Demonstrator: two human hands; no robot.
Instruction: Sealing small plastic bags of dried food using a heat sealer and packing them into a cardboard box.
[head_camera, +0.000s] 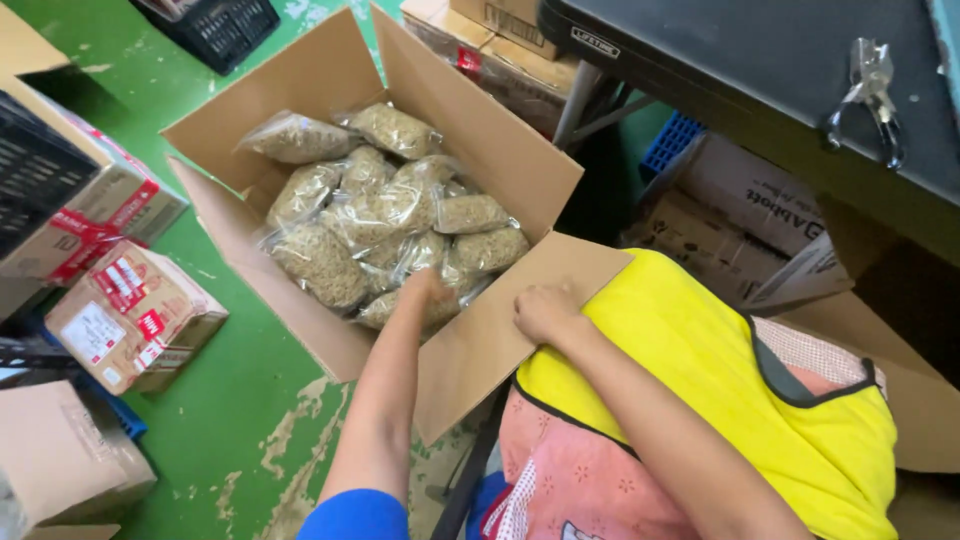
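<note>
Clear bags of tan pellets fill the open carton on the green floor.
Step looks like handling bags inside the carton. Left hand is down among the near bags, fingers buried, so can't tell how far they're curled or if one is gripped. Right hand rests loosely curled on the near flap, holding nothing. Next move likely needs a firm pinch; the film looks slippery. Smaller taped boxes sit at left.
</note>
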